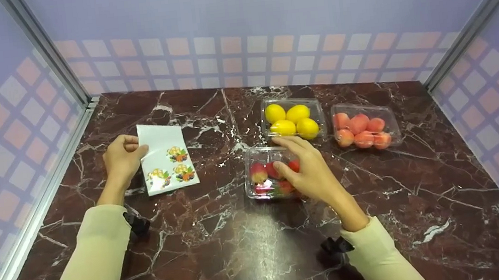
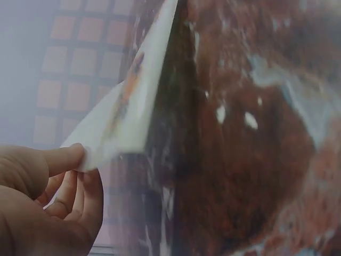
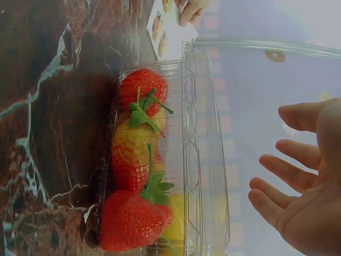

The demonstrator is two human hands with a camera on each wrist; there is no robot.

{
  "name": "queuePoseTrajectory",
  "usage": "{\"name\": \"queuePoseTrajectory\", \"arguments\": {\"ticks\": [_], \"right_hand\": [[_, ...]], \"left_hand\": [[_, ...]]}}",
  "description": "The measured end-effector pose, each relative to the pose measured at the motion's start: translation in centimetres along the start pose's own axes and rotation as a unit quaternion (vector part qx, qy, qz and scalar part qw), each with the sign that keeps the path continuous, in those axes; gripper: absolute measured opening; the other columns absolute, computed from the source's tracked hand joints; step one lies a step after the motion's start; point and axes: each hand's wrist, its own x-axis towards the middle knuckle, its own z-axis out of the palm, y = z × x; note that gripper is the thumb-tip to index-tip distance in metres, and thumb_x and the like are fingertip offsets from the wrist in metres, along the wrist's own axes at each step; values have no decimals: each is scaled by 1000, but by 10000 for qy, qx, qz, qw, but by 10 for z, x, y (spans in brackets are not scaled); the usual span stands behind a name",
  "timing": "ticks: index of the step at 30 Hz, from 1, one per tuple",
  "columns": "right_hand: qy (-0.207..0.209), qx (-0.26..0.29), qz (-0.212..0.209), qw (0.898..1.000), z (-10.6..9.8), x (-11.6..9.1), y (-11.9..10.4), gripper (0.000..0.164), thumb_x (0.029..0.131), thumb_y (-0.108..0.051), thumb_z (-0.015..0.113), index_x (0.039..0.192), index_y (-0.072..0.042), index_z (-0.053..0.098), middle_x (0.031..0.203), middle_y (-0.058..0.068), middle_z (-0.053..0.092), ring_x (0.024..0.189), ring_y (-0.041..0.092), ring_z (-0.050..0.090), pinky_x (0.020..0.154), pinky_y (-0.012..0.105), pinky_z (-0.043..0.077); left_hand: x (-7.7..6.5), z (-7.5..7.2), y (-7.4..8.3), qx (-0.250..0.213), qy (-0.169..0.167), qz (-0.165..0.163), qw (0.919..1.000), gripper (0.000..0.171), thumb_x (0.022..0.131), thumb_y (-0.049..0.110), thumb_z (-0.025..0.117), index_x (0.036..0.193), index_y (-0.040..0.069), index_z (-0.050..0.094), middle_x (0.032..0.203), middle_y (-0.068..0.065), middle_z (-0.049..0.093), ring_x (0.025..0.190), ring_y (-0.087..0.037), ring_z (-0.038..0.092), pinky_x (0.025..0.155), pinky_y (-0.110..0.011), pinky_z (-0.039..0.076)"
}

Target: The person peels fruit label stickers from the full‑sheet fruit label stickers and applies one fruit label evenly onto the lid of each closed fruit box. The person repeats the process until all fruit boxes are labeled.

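Note:
My left hand (image 1: pixel 122 159) pinches the left edge of a white sticker sheet (image 1: pixel 157 142) printed with several fruit pictures. In the left wrist view the sheet (image 2: pixel 144 101) is tilted, its corner between thumb and fingers. Over a clear plastic box (image 1: pixel 252 190) of strawberries (image 1: pixel 260 174) hovers my right hand (image 1: pixel 303 167), fingers spread and relaxed. The right wrist view shows a gap between that hand (image 3: pixel 303 176) and the lid of the box (image 3: pixel 192 154), which is closed over red and yellowish strawberries (image 3: pixel 133 218) with green leaves.
Behind the strawberry box stands a clear box of yellow lemons (image 1: pixel 297 114). To its right is another clear box holding several peach-coloured fruits (image 1: pixel 359 124). The dark red marble tabletop (image 1: pixel 242 252) is bounded by walls (image 1: pixel 232 63) at the back and both sides.

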Motion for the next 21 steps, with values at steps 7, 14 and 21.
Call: {"name": "queuePoseTrajectory", "arguments": {"ticks": [7,14,21], "right_hand": [[114,243,-121,9996,0,3,-2,51,98,-12,77,147,-7,63,146,6,64,138,22,57,119,41,42],[180,534,-25,9984,-2,6,-8,49,98,-11,76,145,-3,63,146,7,65,133,22,60,112,39,50],[336,1337,129,9904,-6,8,-17,47,100,-9,75,144,-2,63,146,10,64,128,23,64,107,31,55]], "left_hand": [[-12,-1,24,-385,-151,67,9991,32,97,21,76,123,5,68,113,-9,72,97,-17,61,83,-25,49],[-33,-7,57,-851,-476,271,9949,34,97,25,77,125,8,66,112,-4,67,100,-16,63,82,-28,54],[-58,-9,89,-1593,-693,646,9827,29,96,16,79,121,6,65,108,-4,66,98,-16,65,86,-27,56]]}}
